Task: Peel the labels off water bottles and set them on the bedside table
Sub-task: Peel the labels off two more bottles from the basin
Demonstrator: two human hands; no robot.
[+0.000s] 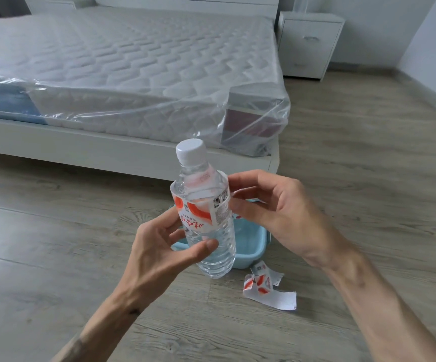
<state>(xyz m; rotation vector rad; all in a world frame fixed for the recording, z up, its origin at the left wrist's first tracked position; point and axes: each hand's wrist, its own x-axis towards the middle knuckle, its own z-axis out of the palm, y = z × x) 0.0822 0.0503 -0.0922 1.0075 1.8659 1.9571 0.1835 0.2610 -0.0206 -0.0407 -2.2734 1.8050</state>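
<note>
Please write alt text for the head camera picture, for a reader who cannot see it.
A person's left hand holds a clear water bottle with a white cap while the right hand pinches the edge of its red-and-white label. Peeled labels lie on the wooden floor beside a blue basin, before a plastic-wrapped mattress.

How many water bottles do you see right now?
1. The water bottle is held up in the left hand, with the right hand at its label. More may be hidden in the blue tub behind it.

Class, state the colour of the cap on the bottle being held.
White cap, seen best in the head view.
</note>
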